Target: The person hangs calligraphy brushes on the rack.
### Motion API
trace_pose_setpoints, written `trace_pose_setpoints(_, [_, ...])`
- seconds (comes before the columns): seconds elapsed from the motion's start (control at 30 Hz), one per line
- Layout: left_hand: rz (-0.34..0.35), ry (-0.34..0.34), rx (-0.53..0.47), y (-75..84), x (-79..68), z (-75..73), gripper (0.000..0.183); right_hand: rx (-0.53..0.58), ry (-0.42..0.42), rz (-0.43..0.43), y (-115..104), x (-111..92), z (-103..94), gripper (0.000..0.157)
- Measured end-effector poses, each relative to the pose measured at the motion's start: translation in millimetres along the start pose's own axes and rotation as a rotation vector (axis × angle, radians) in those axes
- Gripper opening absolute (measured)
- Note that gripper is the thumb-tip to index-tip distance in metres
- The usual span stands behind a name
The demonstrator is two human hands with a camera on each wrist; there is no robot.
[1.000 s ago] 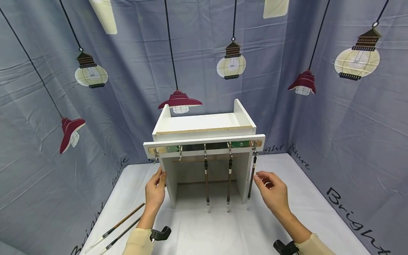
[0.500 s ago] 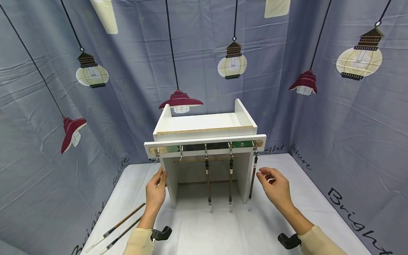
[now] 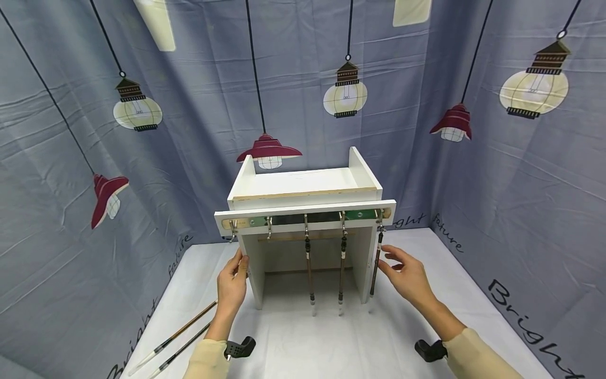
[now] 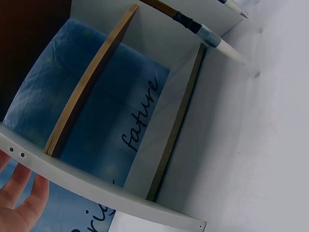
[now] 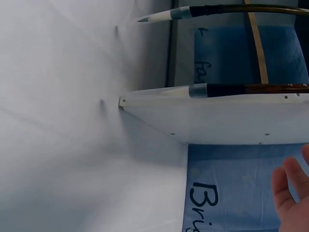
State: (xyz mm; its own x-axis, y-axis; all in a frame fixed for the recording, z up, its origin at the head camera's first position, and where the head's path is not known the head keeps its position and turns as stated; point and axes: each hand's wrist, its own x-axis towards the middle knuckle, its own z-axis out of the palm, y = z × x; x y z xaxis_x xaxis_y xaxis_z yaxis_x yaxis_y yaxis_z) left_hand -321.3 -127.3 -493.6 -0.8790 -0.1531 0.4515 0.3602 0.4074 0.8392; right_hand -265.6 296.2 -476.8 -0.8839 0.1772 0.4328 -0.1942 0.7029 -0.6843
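Note:
A white rack [image 3: 305, 206] with a row of metal hooks stands on the table. Three brushes hang from it: a middle brush [image 3: 310, 273], another brush [image 3: 342, 271] to its right, and the rightmost brush [image 3: 376, 266]. My left hand [image 3: 231, 287] touches the outer side of the left panel [image 3: 252, 271]; in the left wrist view its fingers [image 4: 37, 193] meet the panel's edge, partly hidden. Beside the rightmost brush is my right hand [image 3: 406, 273], thumb and index apart and close to the handle; whether they touch it is unclear. Its other fingers [image 5: 282, 186] curve loosely.
Two more brushes lie at the front left, a brown-handled brush [image 3: 184, 327] and a darker brush [image 3: 182, 347], near my left forearm. The two left hooks [image 3: 268, 227] carry nothing. A printed blue curtain [image 3: 303, 79] surrounds the white table [image 3: 312, 347].
My right hand drew slightly right from the rightmost brush, then came back toward it with thumb and index spread wider. The hanging brushes sway slightly. The left hand keeps its place on the panel.

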Motion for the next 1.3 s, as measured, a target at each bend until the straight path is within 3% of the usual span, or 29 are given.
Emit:
trace_pose_setpoints(0.4, [-0.004, 0.001, -0.022, -0.6, -0.2, 0.3, 0.047, -0.008, -0.178, 0.06, 4, 13, 3.6, 0.075])
trace_pose_setpoints(0.77, [-0.004, -0.001, -0.021, -0.4, -0.4, 0.1, 0.047, 0.069, -0.221, 0.072, 1, 22, 8.0, 0.056])
trace_pose_setpoints(1.3, [-0.002, -0.006, 0.007, 1.2, 0.5, -1.2, 0.047, 0.107, -0.259, 0.079, 1, 23, 12.6, 0.06])
